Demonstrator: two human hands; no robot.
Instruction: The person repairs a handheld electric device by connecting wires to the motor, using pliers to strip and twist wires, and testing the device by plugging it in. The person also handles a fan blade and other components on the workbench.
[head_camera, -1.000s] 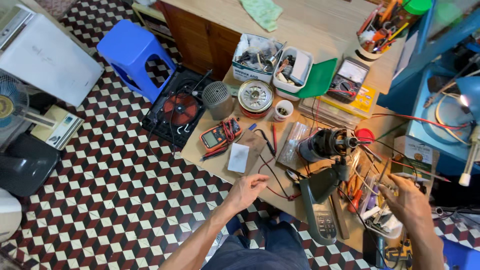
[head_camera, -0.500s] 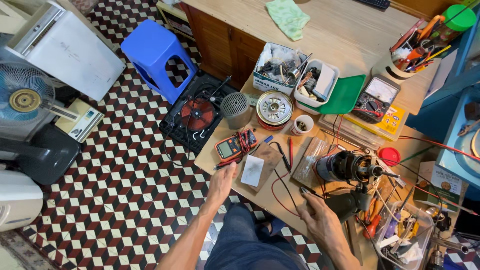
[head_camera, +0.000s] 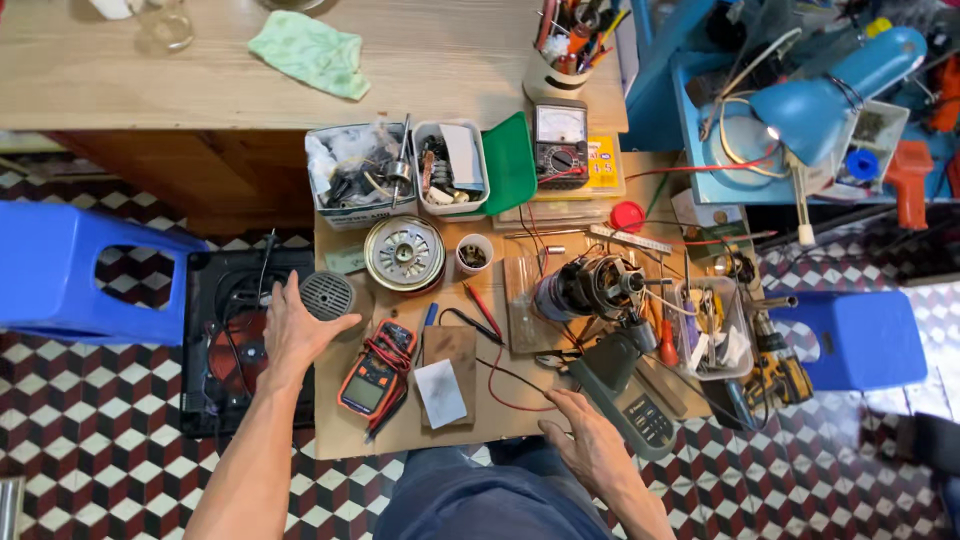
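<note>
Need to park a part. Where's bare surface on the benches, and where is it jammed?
Most room: the upper wooden table, bare left of the green cloth and between the cloth and the pen cup. On the low board, only a small patch between the white pad and the right hand. Around the motor and clear tray it is crowded.

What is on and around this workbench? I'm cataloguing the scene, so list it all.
Meter: 1, orange, board's left.
Grille: 1, grey, by left fingers.
Motor: 1, dark, centre.
Clamp meter: 1, grey, near right hand.
Metal disc: 1, silver, behind.
Small cup: 1, white, beside disc.
Bins: 2, pale, rear.
Stools: 2, blue, either side.
Lamp: 1, blue, upper right.
Cloth: 1, green, rear table.
Left hand: touching grille.
Right hand: empty, board's edge.
</note>
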